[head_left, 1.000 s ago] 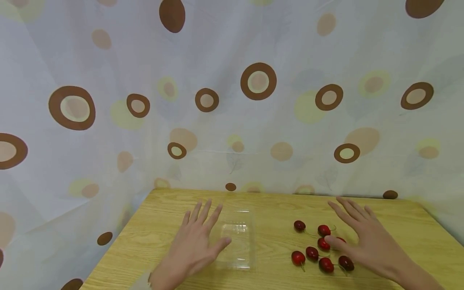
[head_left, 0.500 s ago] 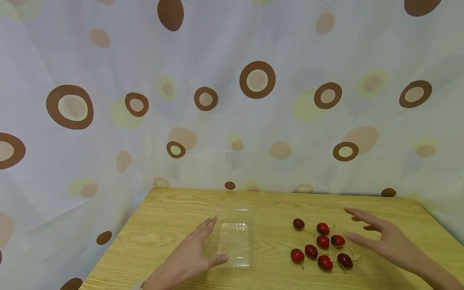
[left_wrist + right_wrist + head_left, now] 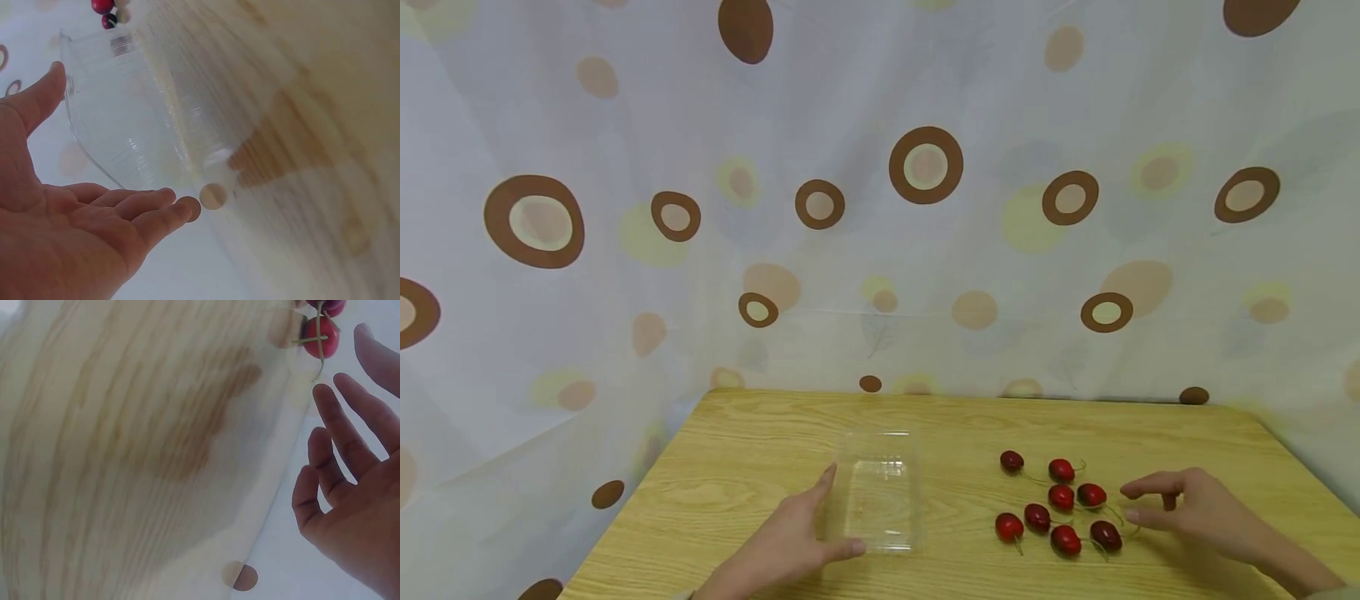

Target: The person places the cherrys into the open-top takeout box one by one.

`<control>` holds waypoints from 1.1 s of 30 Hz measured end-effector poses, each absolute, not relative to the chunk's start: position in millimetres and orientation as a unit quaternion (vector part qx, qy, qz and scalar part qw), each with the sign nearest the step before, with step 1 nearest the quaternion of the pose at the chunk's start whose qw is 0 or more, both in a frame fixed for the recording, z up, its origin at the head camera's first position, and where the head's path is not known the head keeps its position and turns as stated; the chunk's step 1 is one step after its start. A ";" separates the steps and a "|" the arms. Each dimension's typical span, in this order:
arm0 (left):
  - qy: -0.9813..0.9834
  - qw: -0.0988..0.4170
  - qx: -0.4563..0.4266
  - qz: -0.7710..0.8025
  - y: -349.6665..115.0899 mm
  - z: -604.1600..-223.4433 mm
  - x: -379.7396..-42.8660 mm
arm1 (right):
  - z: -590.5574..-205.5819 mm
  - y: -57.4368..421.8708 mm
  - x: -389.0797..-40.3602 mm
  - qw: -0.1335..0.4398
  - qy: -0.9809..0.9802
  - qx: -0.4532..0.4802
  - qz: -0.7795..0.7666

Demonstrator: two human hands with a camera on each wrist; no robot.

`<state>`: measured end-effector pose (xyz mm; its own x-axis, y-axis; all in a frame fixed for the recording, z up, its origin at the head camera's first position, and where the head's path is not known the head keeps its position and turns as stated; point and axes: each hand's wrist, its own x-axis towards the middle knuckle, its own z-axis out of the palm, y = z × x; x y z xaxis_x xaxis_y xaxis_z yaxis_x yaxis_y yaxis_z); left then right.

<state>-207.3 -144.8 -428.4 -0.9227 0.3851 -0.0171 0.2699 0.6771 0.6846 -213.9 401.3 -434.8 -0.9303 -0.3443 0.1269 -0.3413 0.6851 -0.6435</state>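
A clear plastic container (image 3: 880,504) lies on the wooden table, left of the middle in the head view. My left hand (image 3: 786,537) is at its left side, thumb by the near corner and straight fingers along the wall. In the left wrist view the thumb tip meets or nearly meets the container's rim (image 3: 94,164); contact is hard to tell. Several dark red cherries (image 3: 1062,498) with stems lie in a loose group to the right. Just right of them hovers my right hand (image 3: 1206,512), thumb and forefinger apart near a dark cherry (image 3: 1105,536), holding nothing.
The wooden table (image 3: 970,450) backs onto a pale curtain (image 3: 880,250) with brown and yellow circles, which also hangs along the left and right sides. Between container and cherries runs a strip of bare wood.
My left hand has turned and lowered beside the container. The right hand has drawn right and down, its fingers bending and coming closer to the thumb. The cherries and container stay in place.
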 end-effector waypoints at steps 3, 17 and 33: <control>0.910 0.083 0.185 0.361 -145.2 -428.1 -208.8 | -436.7 400.9 -217.4 0.017 0.923 -0.182 -0.338; 0.892 0.095 0.207 0.391 -145.2 -428.7 -211.9 | -446.3 402.4 -226.0 0.041 0.933 -0.163 -0.317; 0.868 0.116 0.223 0.429 -151.5 -428.9 -214.8 | -446.7 408.8 -237.3 0.020 0.935 -0.184 -0.301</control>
